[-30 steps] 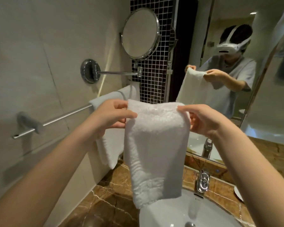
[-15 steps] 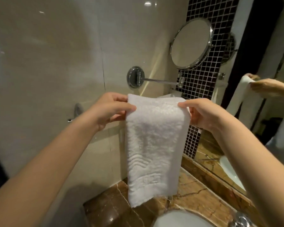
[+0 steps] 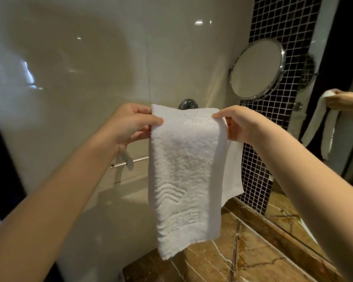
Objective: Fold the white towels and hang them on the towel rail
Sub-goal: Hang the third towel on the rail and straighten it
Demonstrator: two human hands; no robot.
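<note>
Folded white towel (image 3: pixel 181 169) held up in front of the wall

Left hand (image 3: pixel 130 125) pinches its top corner at 10 o'clock and right hand (image 3: pixel 236 127) pinches the corner at 2 o'clock. The towel rail (image 3: pixel 139 159) shows behind at 9 o'clock, below the left hand.

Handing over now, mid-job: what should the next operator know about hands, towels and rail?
The left hand pinches the folded towel's top left corner; the right hand pinches its top right corner. It hangs in the air in front of the towel rail, not on it. Done: folding; another white towel already hangs behind it. Left: drape this one over the rail.
</note>
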